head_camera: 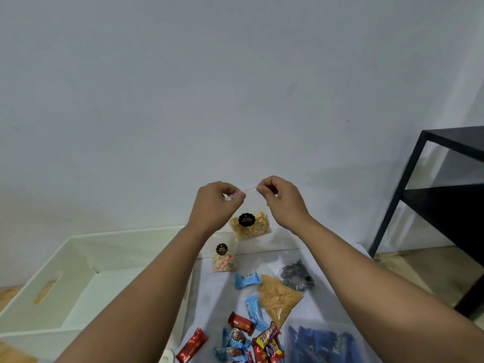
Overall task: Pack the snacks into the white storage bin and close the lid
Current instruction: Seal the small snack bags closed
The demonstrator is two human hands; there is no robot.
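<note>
Both hands are raised above the table and pinch the top edge of a clear bag of yellow nuts [252, 226] with a black round label. My left hand [218, 203] pinches its left corner, my right hand [281, 199] its right corner, and the bag hangs between them. The white storage bin [78, 263] stands open at the lower left with nothing visible inside. On the white table [217, 292] lie a bag of pastel candies [223, 258], a bag of orange sticks [279, 299], a bag of dark spiral sweets [297, 277] and several small wrapped bars [243, 336].
A clear tub [314, 341] with several blue packets sits at the lower right of the table. A black metal shelf [432, 205] stands to the right against the pale wall. Wooden floor shows at both sides.
</note>
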